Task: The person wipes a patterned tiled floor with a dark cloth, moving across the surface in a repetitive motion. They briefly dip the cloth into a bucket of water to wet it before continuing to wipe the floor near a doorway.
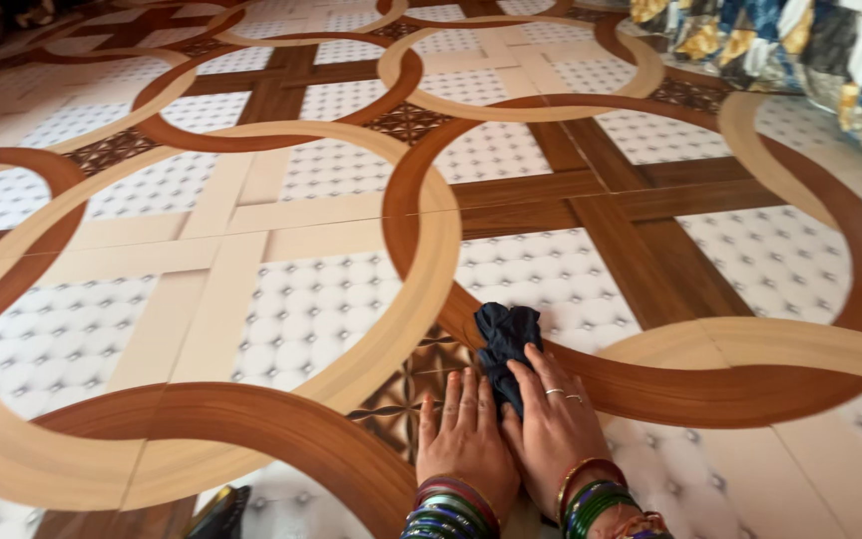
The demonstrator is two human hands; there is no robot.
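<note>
1. We see the dark blue cloth [506, 344] bunched on the patterned floor [311, 210], lying at about 12 o'clock from our hands, just ahead of the fingertips.
2. The cloth's long axis runs away from us, roughly 6 to 12 o'clock, its near end tucked under our fingers.
3. Our right hand [554, 424] is the nearer one: it lies flat, fingers together, pressing the cloth's near end.
4. Our left hand [464, 434] rests flat on the floor just beside it at 9 o'clock, fingers extended and close, its edge touching the cloth; neither hand pinches anything.
</note>
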